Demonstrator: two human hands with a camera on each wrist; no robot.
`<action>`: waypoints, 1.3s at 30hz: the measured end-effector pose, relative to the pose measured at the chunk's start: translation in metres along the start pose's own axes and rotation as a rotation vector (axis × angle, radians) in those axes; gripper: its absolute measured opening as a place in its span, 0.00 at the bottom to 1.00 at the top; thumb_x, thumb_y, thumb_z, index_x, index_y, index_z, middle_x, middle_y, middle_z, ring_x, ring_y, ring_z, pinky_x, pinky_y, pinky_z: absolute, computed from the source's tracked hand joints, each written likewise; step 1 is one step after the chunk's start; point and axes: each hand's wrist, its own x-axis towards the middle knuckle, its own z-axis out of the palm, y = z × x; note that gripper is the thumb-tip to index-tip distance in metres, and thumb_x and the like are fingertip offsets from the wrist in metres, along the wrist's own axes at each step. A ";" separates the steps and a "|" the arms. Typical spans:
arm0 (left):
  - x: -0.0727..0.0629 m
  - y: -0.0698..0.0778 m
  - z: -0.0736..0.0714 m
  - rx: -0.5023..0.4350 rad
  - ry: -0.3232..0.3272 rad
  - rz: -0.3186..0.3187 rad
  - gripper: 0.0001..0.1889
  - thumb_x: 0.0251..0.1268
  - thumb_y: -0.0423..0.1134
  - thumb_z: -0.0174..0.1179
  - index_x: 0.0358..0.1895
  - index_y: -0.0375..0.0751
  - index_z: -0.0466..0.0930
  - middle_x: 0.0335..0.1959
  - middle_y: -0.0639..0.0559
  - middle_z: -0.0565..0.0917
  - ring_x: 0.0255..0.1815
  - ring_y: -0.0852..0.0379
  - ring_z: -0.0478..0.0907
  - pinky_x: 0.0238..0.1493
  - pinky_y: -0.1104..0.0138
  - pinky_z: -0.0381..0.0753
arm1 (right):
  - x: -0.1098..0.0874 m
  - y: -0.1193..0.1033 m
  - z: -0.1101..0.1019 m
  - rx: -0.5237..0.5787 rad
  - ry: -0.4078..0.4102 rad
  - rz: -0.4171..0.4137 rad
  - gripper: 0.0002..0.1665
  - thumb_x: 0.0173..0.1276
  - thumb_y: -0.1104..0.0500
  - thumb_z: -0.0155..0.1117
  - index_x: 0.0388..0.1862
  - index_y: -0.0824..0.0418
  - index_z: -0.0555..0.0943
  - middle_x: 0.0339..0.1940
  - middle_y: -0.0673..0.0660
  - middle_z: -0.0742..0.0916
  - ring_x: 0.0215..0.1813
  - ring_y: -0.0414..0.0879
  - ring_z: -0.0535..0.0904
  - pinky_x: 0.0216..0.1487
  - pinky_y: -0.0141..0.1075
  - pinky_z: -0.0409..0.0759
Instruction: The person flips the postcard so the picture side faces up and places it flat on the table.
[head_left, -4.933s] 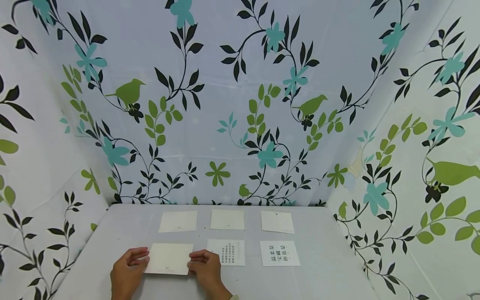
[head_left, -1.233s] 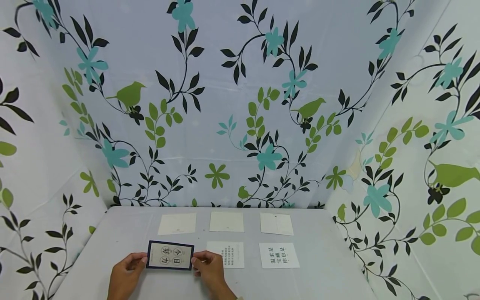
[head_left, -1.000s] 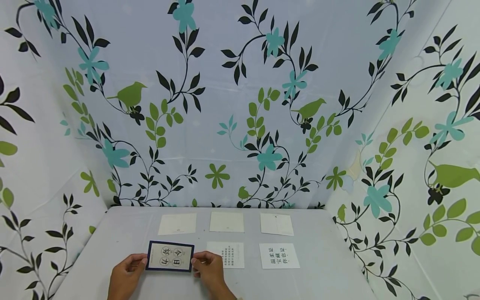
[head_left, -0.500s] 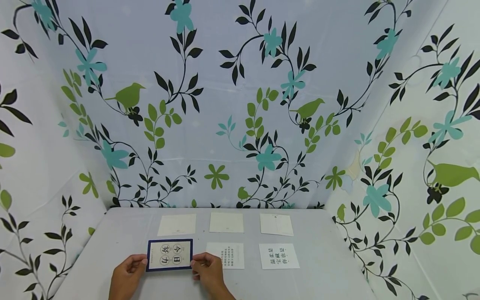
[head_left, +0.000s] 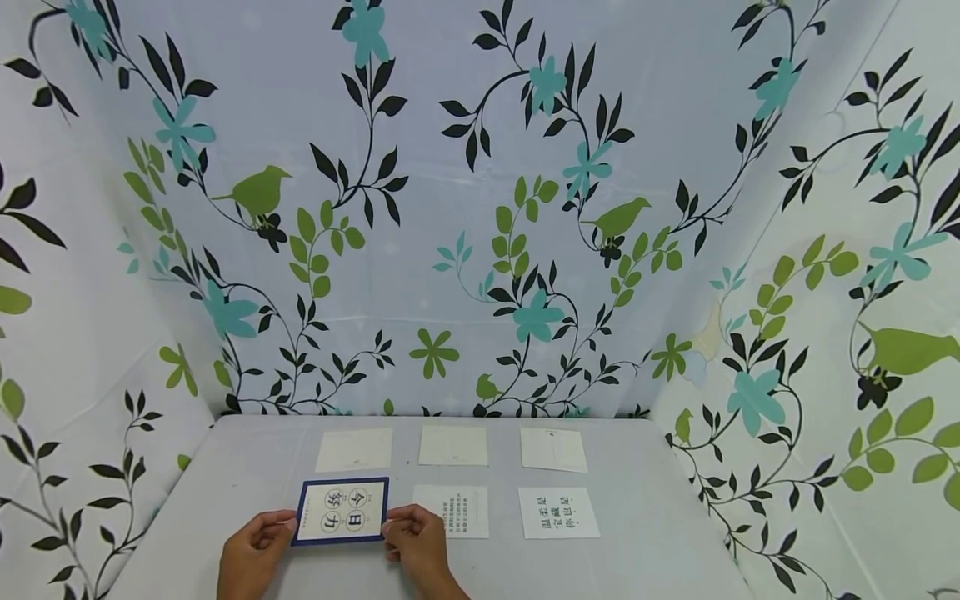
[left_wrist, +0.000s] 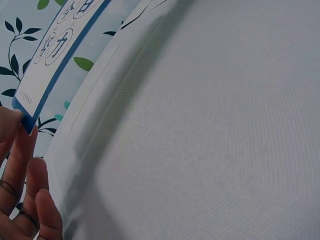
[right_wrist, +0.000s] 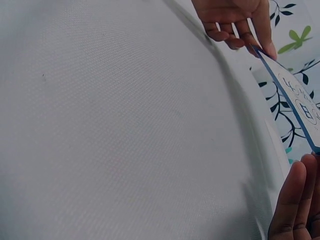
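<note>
A postcard with a dark blue border and circled characters on cream is held between my two hands. My left hand pinches its lower left corner between thumb and fingers. At the opposite edge, my right hand pinches it low down. In the left wrist view the card is clear of the table, its shadow falling on the white cloth. The right wrist view shows the card edge-on, with the left hand at its far end and the right hand's fingers at the near end.
Three blank-looking cards lie in a back row on the white table. Two printed cards lie to the right of my right hand. A leaf-and-bird patterned curtain surrounds the table.
Earlier the held card showed its plain cream side; now its blue-bordered printed side faces up. Over the last second it has only shifted and tilted slightly. The cards on the table stay put.
</note>
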 end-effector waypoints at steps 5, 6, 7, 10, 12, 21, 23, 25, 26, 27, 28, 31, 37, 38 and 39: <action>0.000 -0.002 0.001 -0.003 -0.013 -0.010 0.14 0.73 0.38 0.64 0.56 0.36 0.86 0.39 0.47 0.91 0.33 0.60 0.79 0.33 0.72 0.75 | 0.001 0.005 0.000 -0.010 0.006 -0.004 0.11 0.63 0.69 0.74 0.42 0.57 0.88 0.30 0.50 0.91 0.31 0.42 0.86 0.34 0.35 0.86; 0.001 -0.002 0.002 -0.002 -0.013 -0.008 0.14 0.73 0.38 0.64 0.56 0.36 0.86 0.39 0.47 0.90 0.33 0.60 0.79 0.33 0.72 0.75 | 0.002 0.006 0.000 -0.010 0.006 -0.009 0.11 0.63 0.69 0.74 0.42 0.57 0.88 0.29 0.50 0.91 0.30 0.42 0.86 0.33 0.35 0.86; 0.000 -0.002 0.002 0.000 -0.012 -0.008 0.14 0.73 0.38 0.64 0.56 0.36 0.86 0.39 0.47 0.90 0.33 0.59 0.79 0.33 0.72 0.75 | 0.002 0.007 0.000 -0.009 0.004 -0.013 0.11 0.63 0.69 0.74 0.42 0.57 0.88 0.29 0.50 0.91 0.30 0.42 0.86 0.33 0.35 0.86; 0.000 -0.001 0.003 0.002 -0.012 -0.009 0.14 0.73 0.38 0.63 0.56 0.36 0.86 0.39 0.47 0.90 0.34 0.59 0.79 0.33 0.72 0.76 | 0.003 0.008 -0.001 -0.006 -0.001 -0.014 0.11 0.63 0.69 0.74 0.42 0.57 0.88 0.29 0.50 0.91 0.30 0.42 0.86 0.33 0.34 0.86; -0.001 -0.001 0.003 0.002 -0.014 -0.009 0.14 0.73 0.37 0.63 0.56 0.36 0.86 0.39 0.47 0.90 0.34 0.59 0.79 0.33 0.73 0.76 | 0.003 0.008 -0.002 -0.007 -0.003 -0.012 0.10 0.63 0.69 0.73 0.42 0.58 0.88 0.30 0.50 0.91 0.30 0.42 0.86 0.33 0.34 0.85; -0.001 0.000 0.005 -0.006 -0.022 -0.001 0.14 0.74 0.38 0.64 0.56 0.35 0.86 0.39 0.46 0.90 0.33 0.61 0.79 0.33 0.74 0.76 | -0.001 0.008 -0.004 -0.013 -0.004 -0.033 0.10 0.64 0.69 0.73 0.42 0.58 0.87 0.29 0.51 0.91 0.29 0.41 0.85 0.31 0.33 0.85; -0.001 0.000 0.006 -0.001 -0.026 -0.006 0.14 0.74 0.38 0.64 0.57 0.36 0.86 0.39 0.47 0.90 0.33 0.61 0.79 0.33 0.74 0.76 | 0.000 0.007 -0.005 -0.012 0.001 -0.026 0.10 0.64 0.69 0.73 0.42 0.58 0.87 0.29 0.51 0.91 0.30 0.42 0.86 0.32 0.33 0.85; -0.001 0.000 0.007 -0.002 -0.022 0.005 0.14 0.75 0.38 0.64 0.56 0.35 0.86 0.39 0.46 0.90 0.33 0.60 0.79 0.33 0.73 0.76 | 0.000 0.006 -0.005 -0.012 0.005 -0.023 0.10 0.64 0.68 0.73 0.42 0.58 0.87 0.29 0.51 0.91 0.30 0.42 0.86 0.32 0.33 0.85; -0.001 0.000 0.008 -0.003 -0.019 0.010 0.14 0.75 0.38 0.64 0.56 0.35 0.86 0.39 0.45 0.90 0.34 0.59 0.79 0.33 0.73 0.76 | 0.000 0.006 -0.006 -0.011 0.007 -0.023 0.10 0.64 0.68 0.73 0.42 0.58 0.87 0.30 0.51 0.91 0.30 0.42 0.86 0.32 0.33 0.85; -0.001 0.001 0.008 -0.003 -0.020 0.009 0.14 0.75 0.38 0.64 0.56 0.35 0.86 0.39 0.45 0.90 0.34 0.59 0.79 0.33 0.73 0.76 | 0.000 0.006 -0.006 -0.008 0.007 -0.023 0.10 0.64 0.68 0.73 0.42 0.58 0.87 0.30 0.51 0.91 0.30 0.42 0.86 0.32 0.33 0.85; -0.001 0.001 0.008 -0.004 -0.017 0.015 0.14 0.75 0.38 0.64 0.56 0.35 0.86 0.39 0.45 0.90 0.34 0.59 0.79 0.33 0.73 0.76 | 0.000 0.006 -0.007 -0.008 0.006 -0.027 0.10 0.64 0.68 0.73 0.42 0.59 0.87 0.30 0.51 0.91 0.30 0.42 0.86 0.31 0.33 0.85; -0.001 0.002 0.010 -0.002 -0.014 0.013 0.13 0.74 0.38 0.64 0.55 0.35 0.86 0.39 0.46 0.90 0.34 0.59 0.79 0.32 0.73 0.75 | 0.000 0.009 -0.009 -0.001 0.003 -0.031 0.10 0.64 0.68 0.73 0.43 0.59 0.87 0.30 0.51 0.91 0.29 0.42 0.86 0.31 0.33 0.85; -0.001 0.002 0.012 -0.005 -0.016 0.018 0.12 0.73 0.36 0.64 0.53 0.34 0.87 0.35 0.47 0.90 0.31 0.59 0.77 0.31 0.70 0.74 | 0.001 0.014 -0.012 0.012 0.003 -0.070 0.10 0.62 0.70 0.73 0.42 0.61 0.87 0.27 0.51 0.90 0.26 0.41 0.84 0.27 0.32 0.83; -0.002 0.002 0.012 -0.005 -0.016 0.022 0.12 0.73 0.36 0.64 0.53 0.34 0.87 0.35 0.48 0.90 0.30 0.59 0.77 0.31 0.70 0.74 | 0.001 0.015 -0.013 0.010 0.004 -0.074 0.10 0.62 0.70 0.73 0.41 0.61 0.87 0.27 0.51 0.90 0.25 0.40 0.84 0.27 0.32 0.83; -0.001 0.002 0.012 -0.003 -0.017 0.027 0.12 0.73 0.36 0.64 0.53 0.34 0.87 0.35 0.48 0.90 0.30 0.59 0.77 0.31 0.70 0.75 | 0.001 0.015 -0.013 0.009 0.007 -0.074 0.10 0.63 0.70 0.73 0.41 0.61 0.87 0.27 0.50 0.90 0.25 0.40 0.84 0.27 0.32 0.83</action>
